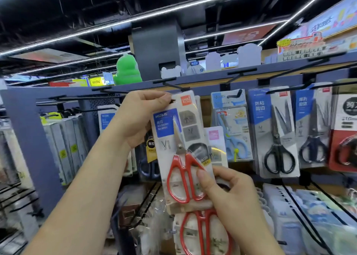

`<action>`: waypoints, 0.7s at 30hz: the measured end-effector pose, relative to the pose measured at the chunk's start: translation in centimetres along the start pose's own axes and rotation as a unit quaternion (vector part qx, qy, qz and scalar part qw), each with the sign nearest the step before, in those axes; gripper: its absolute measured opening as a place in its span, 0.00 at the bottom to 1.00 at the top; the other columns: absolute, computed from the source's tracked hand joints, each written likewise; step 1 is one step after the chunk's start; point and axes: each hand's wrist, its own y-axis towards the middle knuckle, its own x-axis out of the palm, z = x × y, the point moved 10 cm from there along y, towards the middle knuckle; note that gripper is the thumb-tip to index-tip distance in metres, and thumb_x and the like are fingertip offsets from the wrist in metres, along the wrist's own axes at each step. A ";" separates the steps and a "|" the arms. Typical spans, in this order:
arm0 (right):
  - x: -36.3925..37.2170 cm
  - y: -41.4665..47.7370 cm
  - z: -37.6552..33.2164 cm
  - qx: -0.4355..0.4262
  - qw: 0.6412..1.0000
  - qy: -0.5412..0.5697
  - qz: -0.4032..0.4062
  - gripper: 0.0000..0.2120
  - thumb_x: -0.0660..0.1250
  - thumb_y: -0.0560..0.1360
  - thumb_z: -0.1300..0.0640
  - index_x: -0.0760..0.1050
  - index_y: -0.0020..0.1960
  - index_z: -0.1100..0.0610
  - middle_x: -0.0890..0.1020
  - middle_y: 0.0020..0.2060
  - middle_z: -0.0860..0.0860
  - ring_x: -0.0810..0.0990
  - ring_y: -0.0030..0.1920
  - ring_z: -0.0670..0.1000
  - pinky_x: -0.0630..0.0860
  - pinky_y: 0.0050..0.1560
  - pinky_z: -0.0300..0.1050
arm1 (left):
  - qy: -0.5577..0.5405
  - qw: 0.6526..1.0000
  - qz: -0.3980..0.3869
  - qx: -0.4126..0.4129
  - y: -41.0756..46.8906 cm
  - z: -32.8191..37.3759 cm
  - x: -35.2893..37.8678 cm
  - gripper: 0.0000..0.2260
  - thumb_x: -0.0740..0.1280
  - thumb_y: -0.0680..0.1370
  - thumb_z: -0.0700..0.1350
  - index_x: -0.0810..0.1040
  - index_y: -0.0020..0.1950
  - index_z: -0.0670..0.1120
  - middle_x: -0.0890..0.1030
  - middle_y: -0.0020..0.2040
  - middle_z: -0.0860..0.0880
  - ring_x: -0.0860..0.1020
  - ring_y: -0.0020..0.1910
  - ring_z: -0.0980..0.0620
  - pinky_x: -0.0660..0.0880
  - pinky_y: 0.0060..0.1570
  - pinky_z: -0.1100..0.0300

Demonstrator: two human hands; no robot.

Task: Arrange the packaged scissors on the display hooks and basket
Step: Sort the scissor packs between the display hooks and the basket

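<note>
Mid-frame, just under the shelf top (pixel 212 75): pack (pixel 181 152) of red-handled scissors, held upright with its top leaning slightly left, hang hole close below a hook (pixel 173 85). Small dark tip beside the hole, perhaps the hook's end; threaded or not, cannot tell.

Handling, as a judgement: probably light, but bottom-heavy from the steel. Stiff card back and slick plastic blister, so apt to slip under a loose pinch and to swing once hung. Best taken by the card edges, at the top beside the hole for aiming and at the bottom for steadying, rather than on the blister dome.

Left hand (pixel 143 117): forearm running up from lower left, wrist bent back, fingers and thumb pinching the card's top left corner next to the hole. Right hand (pixel 228 194): lower, right of centre, thumb pressed on the blister over a red handle loop, fingers curled behind the lower edge. Clamped on the pack, then, at both ends.

Below the right hand: second pack (pixel 202 233) of the same kind, overlapped by the first. Held by those fingers or merely behind them, cannot tell.

Right of centre, on other hooks: blue scissors (pixel 231 131) and black scissors (pixel 276 138), apart from both hands. Lower, left of centre: what looks like a wire basket (pixel 146 198) with blurred goods. Upper left, on the shelf top: green toy (pixel 127 70).
</note>
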 end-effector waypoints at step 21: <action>-5.9 2.0 -1.0 -0.069 0.979 -0.126 0.142 0.17 0.66 0.77 0.67 0.80 0.50 0.44 0.83 0.45 0.33 0.80 0.39 0.37 0.77 0.38 0.31 | 0.166 0.977 0.099 0.087 0.3 -9.5 -1.3 0.25 0.68 0.77 0.33 0.74 0.70 0.55 0.83 0.54 0.50 0.81 0.43 0.62 0.74 0.38 0.74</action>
